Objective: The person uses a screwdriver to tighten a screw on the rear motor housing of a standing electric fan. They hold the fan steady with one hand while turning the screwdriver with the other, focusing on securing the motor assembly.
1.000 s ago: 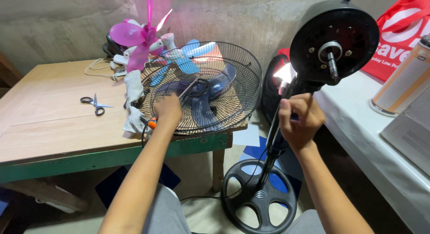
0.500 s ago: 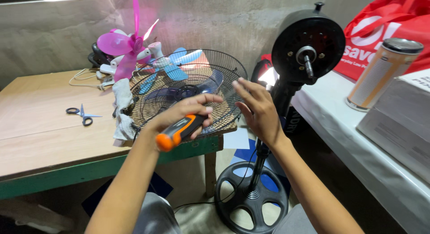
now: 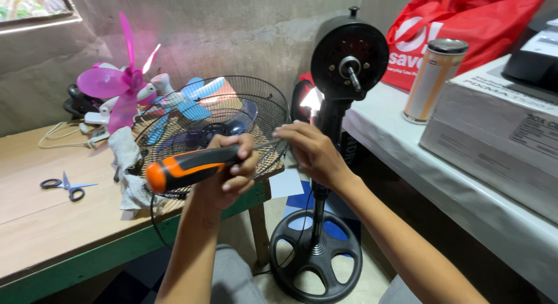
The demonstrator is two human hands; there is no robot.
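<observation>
Two hands at centre frame: my left hand point(image 3: 224, 176) is gripping an orange-black screwdriver point(image 3: 186, 167), right-hand fingers point(image 3: 293, 138) pinching its shaft; the stand fan point(image 3: 349, 63) is standing stripped, its grille point(image 3: 232, 118) lying on the worktop point(image 3: 58, 222).

The screwdriver point(image 3: 192, 166) has an orange handle with black grip sections and a thin metal shaft. It lies roughly level in the air, butt end pointing left, clasped by the left hand point(image 3: 226, 173), while the right hand point(image 3: 311, 153) pinches its shaft near the tip.
</observation>
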